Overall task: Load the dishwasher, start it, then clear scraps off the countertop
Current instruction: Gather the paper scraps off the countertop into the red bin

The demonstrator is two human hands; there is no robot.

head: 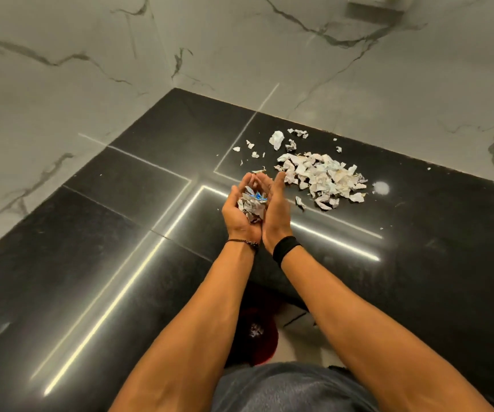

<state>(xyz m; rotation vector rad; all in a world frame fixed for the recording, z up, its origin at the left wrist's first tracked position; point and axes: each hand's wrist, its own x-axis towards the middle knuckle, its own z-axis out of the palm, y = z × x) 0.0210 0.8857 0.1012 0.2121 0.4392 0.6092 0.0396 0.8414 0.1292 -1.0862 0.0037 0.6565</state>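
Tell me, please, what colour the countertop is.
Glossy black countertop, clearest in the head view.

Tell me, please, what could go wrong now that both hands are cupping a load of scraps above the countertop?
1. The left hand and right hand only cup the scraps loosely, so pieces may slip between the palms onto the countertop or the floor.
2. What looks like a red bin sits low by the counter's edge, so some scraps may miss it.
3. The pile is not yet cleared; hurrying back could scatter it.
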